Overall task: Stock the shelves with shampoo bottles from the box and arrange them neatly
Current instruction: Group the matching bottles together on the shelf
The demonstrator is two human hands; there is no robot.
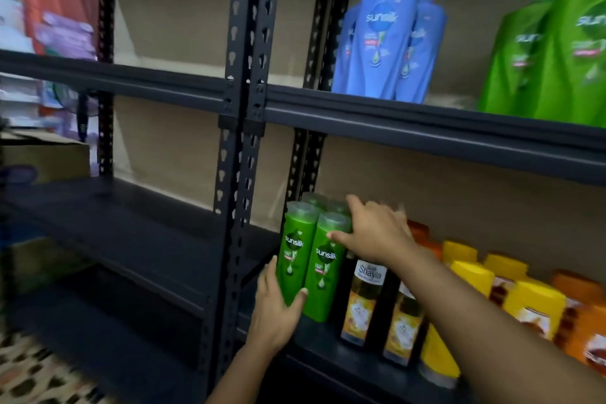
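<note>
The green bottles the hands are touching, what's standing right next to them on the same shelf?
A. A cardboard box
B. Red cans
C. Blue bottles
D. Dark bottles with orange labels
D: on the lower shelf, the dark bottles with orange labels stand just right of the small green bottles, which the left hand and right hand are touching; the blue bottles stand one shelf higher.

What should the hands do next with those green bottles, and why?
Probably nudge the front green bottles back and square. The left hand grips the front-left one low down, the right hand holds the cluster's tops, and they stand at the shelf's front edge beside the dark bottles.
</note>
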